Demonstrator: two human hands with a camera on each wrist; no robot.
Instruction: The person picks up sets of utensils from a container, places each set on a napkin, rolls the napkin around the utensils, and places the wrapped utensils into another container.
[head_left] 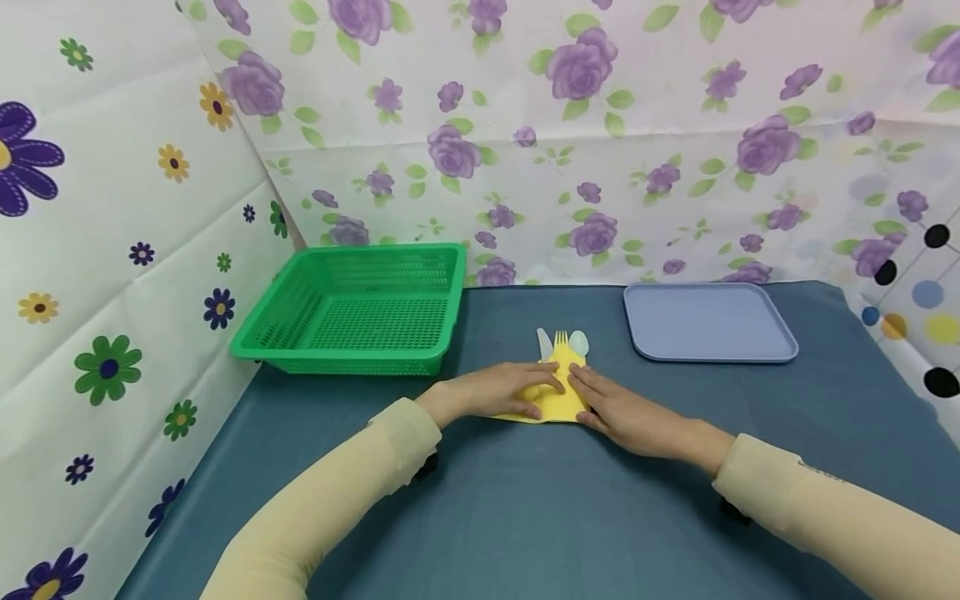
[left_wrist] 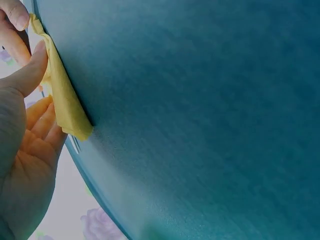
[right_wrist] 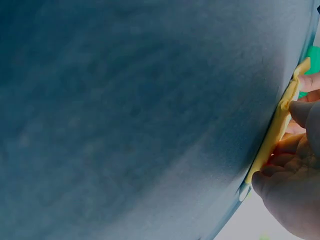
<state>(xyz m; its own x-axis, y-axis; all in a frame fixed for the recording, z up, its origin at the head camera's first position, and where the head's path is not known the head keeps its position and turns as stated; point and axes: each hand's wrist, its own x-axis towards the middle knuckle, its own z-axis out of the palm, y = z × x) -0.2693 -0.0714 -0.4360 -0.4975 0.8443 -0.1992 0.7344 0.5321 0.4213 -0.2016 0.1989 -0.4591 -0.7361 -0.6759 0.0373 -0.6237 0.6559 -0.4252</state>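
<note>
A yellow napkin [head_left: 559, 407] lies on the table, folded around a plastic knife [head_left: 544, 342], a yellow fork [head_left: 561, 337] and a pale spoon [head_left: 578, 342], whose tops stick out at the far end. My left hand [head_left: 504, 390] rests on the napkin's left part, fingers spread and slightly bent, thumb near the front edge. On the right side, my right hand [head_left: 626, 414] presses the napkin with nearly straight fingers, its fingertips close to the spoon. In the left wrist view the napkin [left_wrist: 67, 102] shows edge-on beside the thumb. The utensils' lower parts are hidden under the napkin.
A green plastic basket [head_left: 345, 365] stands at the back left of the blue-covered table [head_left: 525, 517]. A light blue tray [head_left: 708, 321] lies at the back right. Flowered cloth walls [head_left: 510, 175] enclose the back and left side.
</note>
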